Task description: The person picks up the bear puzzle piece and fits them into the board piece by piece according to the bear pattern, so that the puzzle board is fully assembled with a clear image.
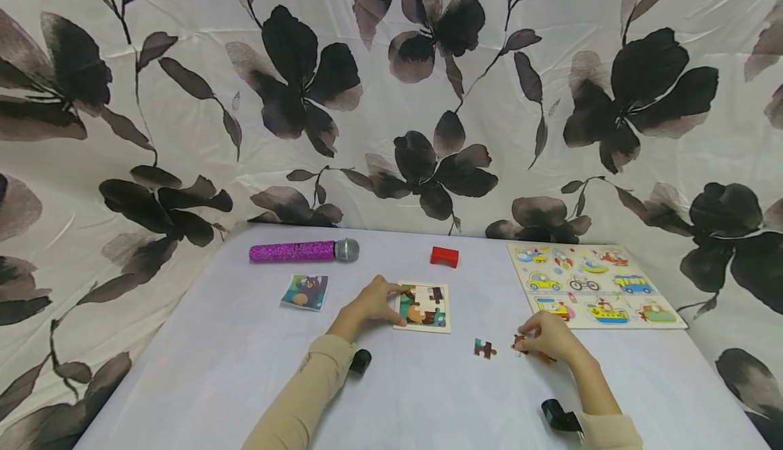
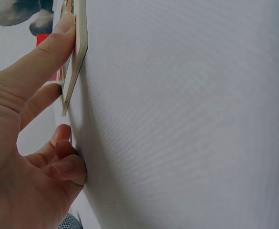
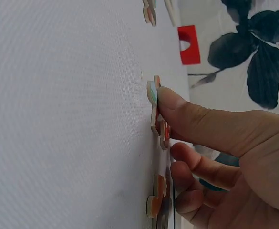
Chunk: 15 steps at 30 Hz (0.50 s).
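Note:
A small wooden puzzle board (image 1: 434, 327), partly filled with coloured pieces, lies mid-table. My left hand (image 1: 374, 302) holds it at its left side, index finger toward the upper corner and thumb low on the rim. In the left wrist view the thumb (image 2: 48, 50) presses on the board's edge (image 2: 80, 50), while other fingers curl beside it. My right hand (image 1: 548, 338) pinches a brown puzzle piece (image 3: 154, 107) between thumb and finger, close to the tabletop. Another orange-brown piece (image 3: 154, 202) lies beneath that hand. Left of it is a loose brown-and-green piece (image 1: 485, 349).
A picture card with a bear (image 1: 306, 292) lies left of the board. Behind are a purple glitter microphone (image 1: 300, 251) and a red block (image 1: 444, 256). At right lies a large vehicle puzzle board (image 1: 581, 283). Floral cloth (image 1: 367, 110) hangs behind the white table (image 1: 202, 375).

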Each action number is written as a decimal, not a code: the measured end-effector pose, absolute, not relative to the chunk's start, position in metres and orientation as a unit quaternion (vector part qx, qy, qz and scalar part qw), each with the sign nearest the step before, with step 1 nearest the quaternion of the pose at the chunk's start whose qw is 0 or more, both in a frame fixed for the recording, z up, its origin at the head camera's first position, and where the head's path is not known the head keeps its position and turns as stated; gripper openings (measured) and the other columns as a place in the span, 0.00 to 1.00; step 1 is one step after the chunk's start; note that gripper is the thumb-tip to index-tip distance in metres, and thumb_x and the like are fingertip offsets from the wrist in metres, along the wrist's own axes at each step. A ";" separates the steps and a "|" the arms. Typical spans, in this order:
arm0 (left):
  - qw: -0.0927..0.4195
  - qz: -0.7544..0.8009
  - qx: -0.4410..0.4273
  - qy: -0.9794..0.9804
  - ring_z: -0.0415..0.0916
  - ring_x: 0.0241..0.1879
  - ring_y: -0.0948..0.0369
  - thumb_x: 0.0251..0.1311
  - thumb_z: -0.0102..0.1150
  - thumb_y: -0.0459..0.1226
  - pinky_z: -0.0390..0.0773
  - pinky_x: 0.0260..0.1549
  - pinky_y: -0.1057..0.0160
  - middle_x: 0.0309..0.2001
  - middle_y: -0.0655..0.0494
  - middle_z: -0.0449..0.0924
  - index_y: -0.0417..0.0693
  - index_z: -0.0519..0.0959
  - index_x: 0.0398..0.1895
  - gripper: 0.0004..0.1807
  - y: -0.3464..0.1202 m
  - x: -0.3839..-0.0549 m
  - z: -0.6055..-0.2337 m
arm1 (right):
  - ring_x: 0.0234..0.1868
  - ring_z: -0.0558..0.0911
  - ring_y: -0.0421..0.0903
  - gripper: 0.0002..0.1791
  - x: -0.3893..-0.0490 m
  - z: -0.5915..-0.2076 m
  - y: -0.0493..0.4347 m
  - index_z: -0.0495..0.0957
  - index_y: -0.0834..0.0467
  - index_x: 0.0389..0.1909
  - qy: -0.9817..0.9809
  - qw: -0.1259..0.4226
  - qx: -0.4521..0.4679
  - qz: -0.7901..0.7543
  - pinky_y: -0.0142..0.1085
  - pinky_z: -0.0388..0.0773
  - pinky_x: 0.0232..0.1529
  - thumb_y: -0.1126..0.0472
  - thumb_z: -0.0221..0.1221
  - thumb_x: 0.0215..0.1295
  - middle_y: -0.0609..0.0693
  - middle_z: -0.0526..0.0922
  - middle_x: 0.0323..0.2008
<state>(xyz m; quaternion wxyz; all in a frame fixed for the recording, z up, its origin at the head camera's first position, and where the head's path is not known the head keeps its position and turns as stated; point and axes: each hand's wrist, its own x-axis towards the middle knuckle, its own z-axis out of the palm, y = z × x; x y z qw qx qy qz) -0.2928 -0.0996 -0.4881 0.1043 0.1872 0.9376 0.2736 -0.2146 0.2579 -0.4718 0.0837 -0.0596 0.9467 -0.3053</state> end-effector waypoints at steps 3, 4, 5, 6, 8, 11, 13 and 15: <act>0.107 0.271 0.176 0.940 0.68 0.44 0.55 0.35 0.78 0.46 0.71 0.55 0.50 0.46 0.45 0.68 0.47 0.76 0.58 0.41 -0.097 -0.287 -0.480 | 0.21 0.69 0.42 0.09 -0.215 -0.472 0.256 0.83 0.63 0.30 0.945 0.086 -0.059 -0.311 0.30 0.65 0.17 0.62 0.70 0.49 0.48 0.72 0.22; 0.106 0.270 0.175 0.941 0.68 0.44 0.55 0.35 0.78 0.46 0.71 0.55 0.50 0.46 0.45 0.68 0.47 0.76 0.58 0.40 -0.097 -0.287 -0.480 | 0.19 0.69 0.42 0.06 -0.215 -0.472 0.255 0.82 0.61 0.28 0.944 0.089 -0.059 -0.313 0.29 0.65 0.16 0.63 0.69 0.50 0.48 0.72 0.20; 0.105 0.268 0.174 0.942 0.68 0.44 0.55 0.35 0.78 0.45 0.71 0.55 0.50 0.46 0.45 0.68 0.47 0.76 0.59 0.40 -0.097 -0.286 -0.480 | 0.18 0.68 0.42 0.05 -0.215 -0.472 0.254 0.81 0.61 0.26 0.943 0.091 -0.061 -0.316 0.29 0.64 0.15 0.64 0.68 0.51 0.48 0.72 0.19; 0.103 0.267 0.174 0.942 0.68 0.43 0.55 0.35 0.78 0.45 0.71 0.55 0.50 0.46 0.45 0.68 0.47 0.76 0.59 0.40 -0.097 -0.286 -0.479 | 0.17 0.68 0.41 0.04 -0.215 -0.472 0.253 0.80 0.60 0.25 0.942 0.091 -0.067 -0.315 0.29 0.65 0.15 0.65 0.66 0.52 0.47 0.72 0.19; 0.102 0.266 0.174 0.943 0.68 0.43 0.55 0.35 0.78 0.46 0.72 0.55 0.51 0.46 0.45 0.68 0.48 0.76 0.59 0.41 -0.097 -0.285 -0.480 | 0.18 0.69 0.41 0.04 -0.215 -0.472 0.252 0.79 0.60 0.26 0.942 0.092 -0.073 -0.316 0.29 0.65 0.16 0.66 0.65 0.54 0.47 0.73 0.20; 0.102 0.268 0.177 0.942 0.68 0.43 0.55 0.36 0.78 0.46 0.72 0.54 0.50 0.46 0.45 0.67 0.48 0.75 0.59 0.41 -0.097 -0.285 -0.480 | 0.23 0.70 0.43 0.10 -0.213 -0.470 0.251 0.79 0.61 0.32 0.940 0.106 -0.064 -0.319 0.31 0.68 0.18 0.63 0.69 0.51 0.48 0.74 0.24; 0.103 0.269 0.178 0.941 0.68 0.43 0.54 0.36 0.78 0.46 0.72 0.54 0.51 0.46 0.45 0.67 0.48 0.75 0.59 0.41 -0.097 -0.285 -0.481 | 0.26 0.70 0.45 0.18 -0.212 -0.468 0.250 0.78 0.62 0.37 0.938 0.121 -0.050 -0.320 0.33 0.70 0.20 0.61 0.72 0.46 0.49 0.75 0.28; 0.101 0.268 0.179 0.941 0.68 0.42 0.55 0.36 0.77 0.46 0.72 0.54 0.50 0.46 0.44 0.67 0.48 0.75 0.59 0.41 -0.097 -0.286 -0.481 | 0.27 0.70 0.46 0.23 -0.211 -0.465 0.248 0.77 0.62 0.39 0.936 0.139 -0.035 -0.321 0.35 0.71 0.20 0.60 0.74 0.42 0.51 0.75 0.29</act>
